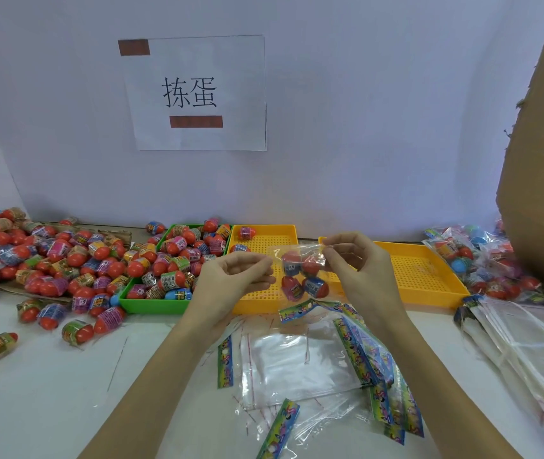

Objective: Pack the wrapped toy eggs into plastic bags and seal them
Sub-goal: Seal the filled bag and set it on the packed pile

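A clear plastic bag [302,273] with several wrapped toy eggs inside hangs above the yellow tray [264,296]. My left hand [234,278] pinches its top left corner and my right hand [356,263] pinches its top right edge. Its printed header strip [300,309] dangles below. Loose wrapped red eggs [42,260] lie heaped at the left, and more fill a green tray [151,304]. Empty clear bags [300,362] with colourful headers lie flat on the white table under my forearms.
A second yellow tray [429,276] stands to the right. Filled bags [476,260] are piled at the far right beside a tall cardboard box [542,160]. A stack of empty bags [522,342] lies at the right. A paper sign [198,94] hangs on the wall.
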The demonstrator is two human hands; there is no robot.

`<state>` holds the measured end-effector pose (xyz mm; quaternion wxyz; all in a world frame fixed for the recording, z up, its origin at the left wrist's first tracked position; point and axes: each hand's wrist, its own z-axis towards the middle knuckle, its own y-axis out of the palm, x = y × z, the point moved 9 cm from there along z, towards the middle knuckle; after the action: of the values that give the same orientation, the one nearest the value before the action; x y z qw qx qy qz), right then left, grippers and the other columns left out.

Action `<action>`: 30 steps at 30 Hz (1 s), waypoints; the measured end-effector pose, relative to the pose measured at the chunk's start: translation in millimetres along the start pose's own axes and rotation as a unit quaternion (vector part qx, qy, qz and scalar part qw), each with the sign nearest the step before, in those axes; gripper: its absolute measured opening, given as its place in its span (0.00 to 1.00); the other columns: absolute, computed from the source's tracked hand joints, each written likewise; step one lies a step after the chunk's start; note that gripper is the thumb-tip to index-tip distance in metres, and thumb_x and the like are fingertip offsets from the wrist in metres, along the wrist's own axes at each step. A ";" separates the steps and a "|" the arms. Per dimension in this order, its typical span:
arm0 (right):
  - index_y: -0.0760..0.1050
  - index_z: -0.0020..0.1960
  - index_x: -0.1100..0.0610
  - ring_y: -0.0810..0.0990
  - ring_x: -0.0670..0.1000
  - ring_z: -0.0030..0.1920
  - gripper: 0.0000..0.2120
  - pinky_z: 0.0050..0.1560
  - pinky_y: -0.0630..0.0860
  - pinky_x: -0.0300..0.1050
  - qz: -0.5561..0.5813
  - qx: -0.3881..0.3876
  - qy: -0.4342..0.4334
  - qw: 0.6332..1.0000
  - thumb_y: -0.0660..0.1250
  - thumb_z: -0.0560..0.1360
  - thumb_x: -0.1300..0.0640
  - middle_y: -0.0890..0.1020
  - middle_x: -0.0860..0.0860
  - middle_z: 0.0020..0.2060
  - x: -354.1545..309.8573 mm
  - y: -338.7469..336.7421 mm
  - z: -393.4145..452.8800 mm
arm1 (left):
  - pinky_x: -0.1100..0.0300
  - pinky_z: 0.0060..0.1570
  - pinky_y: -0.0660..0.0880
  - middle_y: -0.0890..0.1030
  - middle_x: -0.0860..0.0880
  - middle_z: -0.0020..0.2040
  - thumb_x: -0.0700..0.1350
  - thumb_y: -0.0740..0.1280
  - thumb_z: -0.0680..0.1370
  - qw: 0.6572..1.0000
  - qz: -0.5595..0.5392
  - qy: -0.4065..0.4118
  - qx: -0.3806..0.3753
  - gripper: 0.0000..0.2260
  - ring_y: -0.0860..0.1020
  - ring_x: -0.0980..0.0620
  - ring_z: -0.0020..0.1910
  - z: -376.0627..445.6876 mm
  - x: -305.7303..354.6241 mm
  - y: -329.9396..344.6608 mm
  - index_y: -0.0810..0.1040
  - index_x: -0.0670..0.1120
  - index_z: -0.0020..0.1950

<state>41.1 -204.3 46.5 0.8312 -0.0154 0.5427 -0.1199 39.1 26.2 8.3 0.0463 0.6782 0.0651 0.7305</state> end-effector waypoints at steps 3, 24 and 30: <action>0.81 0.53 0.54 0.86 0.46 0.44 0.04 0.44 0.83 0.39 -0.006 0.017 0.003 1.000 0.71 0.80 0.61 0.86 0.49 0.45 1.3 -2.8 0.7 | 0.60 0.46 0.84 0.88 0.43 0.47 0.51 0.77 0.73 1.000 0.001 0.004 0.013 0.16 0.88 0.44 0.47 0.2 2.1 -2.8 0.86 0.41 0.55; 0.81 0.58 0.53 0.87 0.48 0.47 0.07 0.46 0.82 0.38 0.074 -0.009 0.021 0.997 0.71 0.80 0.60 0.87 0.49 0.45 1.8 3.0 -1.0 | 0.59 0.46 0.81 0.88 0.45 0.54 0.54 0.79 0.69 1.000 0.020 0.004 -0.003 0.20 0.85 0.48 0.44 1.2 -2.7 5.5 0.88 0.45 0.57; 0.84 0.57 0.59 0.87 0.54 0.52 0.19 0.51 0.82 0.40 0.219 -0.085 0.126 0.964 0.74 0.74 0.46 0.88 0.56 0.48 14.1 21.3 -6.1 | 0.63 0.42 0.80 0.86 0.46 0.44 0.45 0.77 0.74 0.998 -0.064 -0.001 0.009 0.09 0.81 0.54 0.38 2.1 -4.9 0.9 0.89 0.43 0.51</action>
<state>44.9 -186.0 28.0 0.7574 0.0486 0.6416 0.1109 41.6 24.6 3.8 0.0867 0.6735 0.1153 0.7250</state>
